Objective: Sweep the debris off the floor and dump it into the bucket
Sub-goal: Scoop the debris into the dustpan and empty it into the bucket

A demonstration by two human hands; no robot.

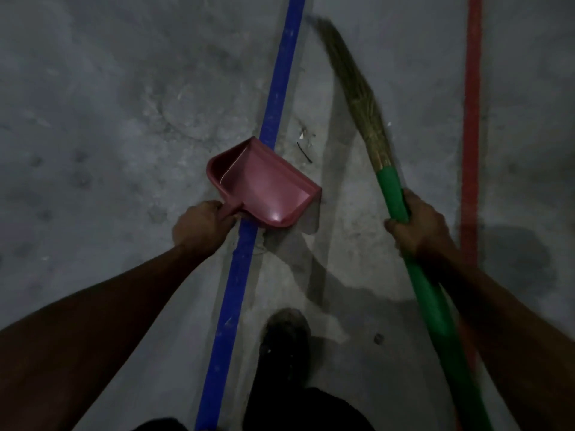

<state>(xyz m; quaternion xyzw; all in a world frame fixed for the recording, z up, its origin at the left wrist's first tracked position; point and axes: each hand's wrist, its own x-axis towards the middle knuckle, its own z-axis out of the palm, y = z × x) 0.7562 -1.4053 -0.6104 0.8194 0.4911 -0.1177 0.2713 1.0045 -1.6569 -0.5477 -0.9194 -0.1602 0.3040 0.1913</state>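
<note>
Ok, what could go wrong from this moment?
The debris lies beside the dustpan, not clearly in front of its lip, so the broom may flick it past. The light is dim, so fine bits could be missed. No bucket is in view.

Glossy plastic dustpan (264,185), rough concrete floor (109,119)

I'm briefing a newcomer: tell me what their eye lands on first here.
First the pink dustpan at centre, held by its handle in the left hand, lying across the blue line. Then the broom on the right, its green handle gripped by the right hand, bristles reaching up and left. Small debris lies just beyond the dustpan.
</note>
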